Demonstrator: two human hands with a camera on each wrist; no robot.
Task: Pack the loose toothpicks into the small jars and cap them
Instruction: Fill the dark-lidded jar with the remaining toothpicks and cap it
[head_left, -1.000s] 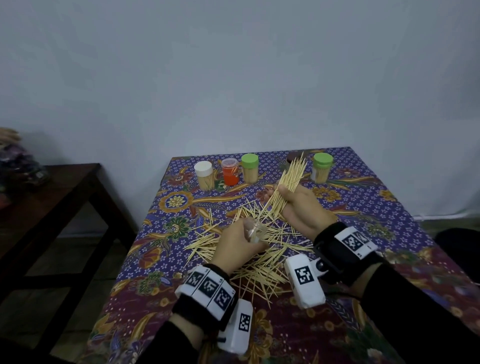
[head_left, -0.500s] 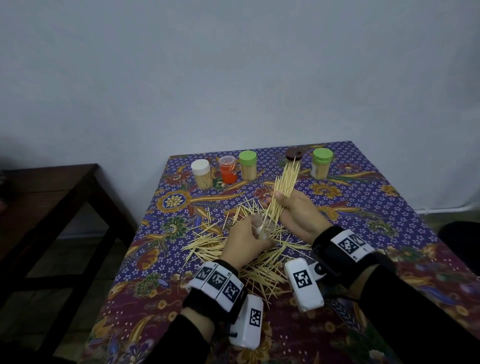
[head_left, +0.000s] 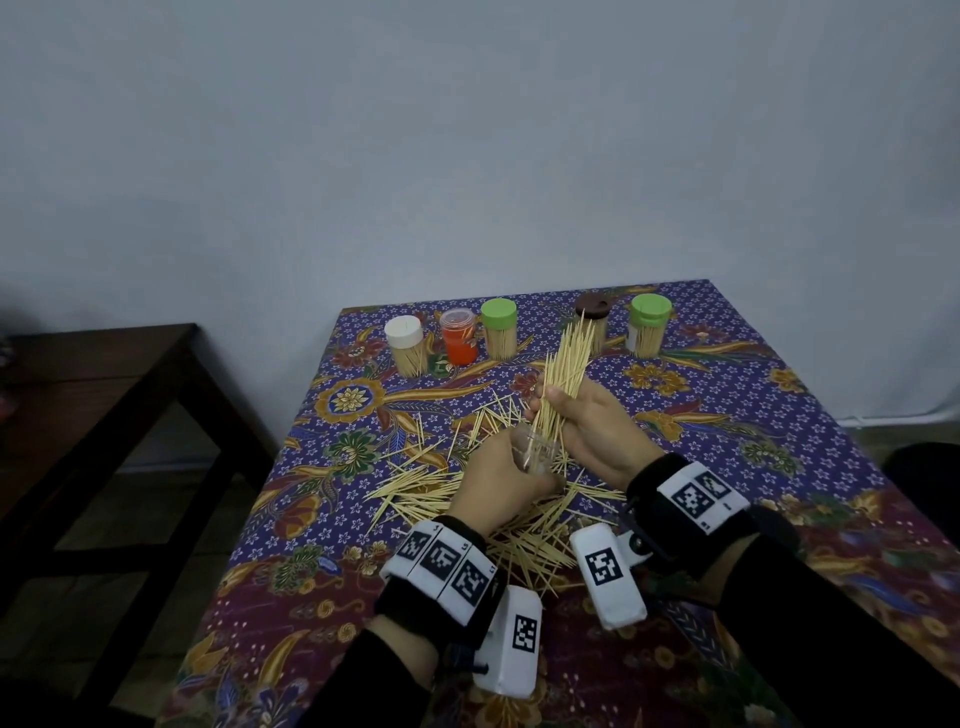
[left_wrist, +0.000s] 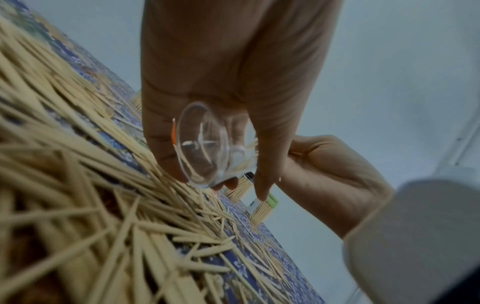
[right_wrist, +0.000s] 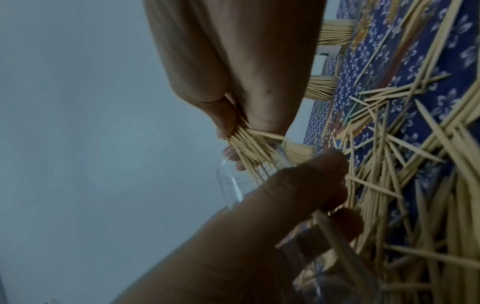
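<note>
While the left hand is curling round a small clear jar just above the patterned tablecloth, the right hand is gripping a bundle of toothpicks, its lower ends reaching into the jar's mouth and its upper ends fanning toward the far edge. Loose toothpicks are lying scattered on the cloth under and around both hands. Along the far edge five capped jars are standing: a white-capped one, an orange one, a green-capped one, a brown-capped one and another green-capped one. A dark wooden table is sitting off to the left.

Looking from the left wrist, the fingers are wrapping the clear jar, its round base facing the camera with a few toothpicks showing through it; the heap of loose toothpicks is spreading below.

Looking from the right wrist, the thumb and fingers are pinching the bundle tightly, its tips passing into the jar's rim, with the left hand closing round the glass.
</note>
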